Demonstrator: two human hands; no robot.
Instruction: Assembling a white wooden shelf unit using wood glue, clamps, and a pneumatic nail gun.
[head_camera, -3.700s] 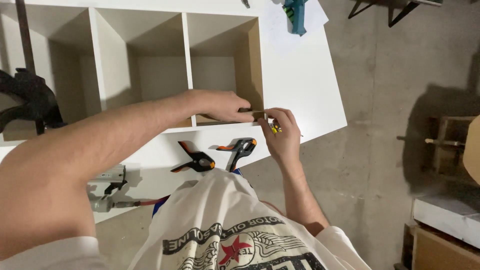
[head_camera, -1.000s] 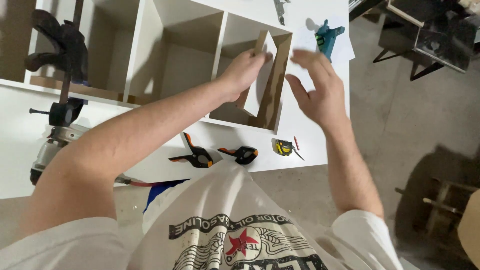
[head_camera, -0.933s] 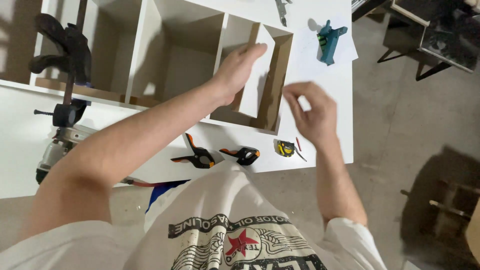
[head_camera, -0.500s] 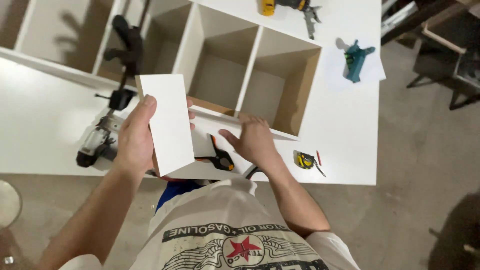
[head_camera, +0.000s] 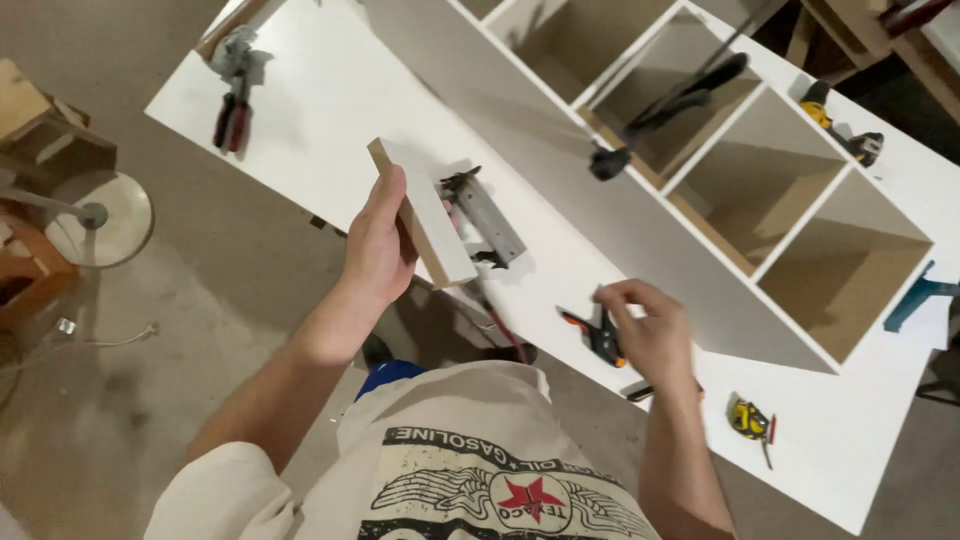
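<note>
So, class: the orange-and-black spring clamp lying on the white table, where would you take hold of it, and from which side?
Grip the spring clamp by its two orange handles, from above on the near side. It lies flat by the right hand, handle end partly hidden, so this is a judgement.

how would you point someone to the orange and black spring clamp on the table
Start at the white table and follow its near edge to the person's right hand. The spring clamp lies just left of that hand. Its orange handles set it apart from the yellow tape measure further right.
</note>
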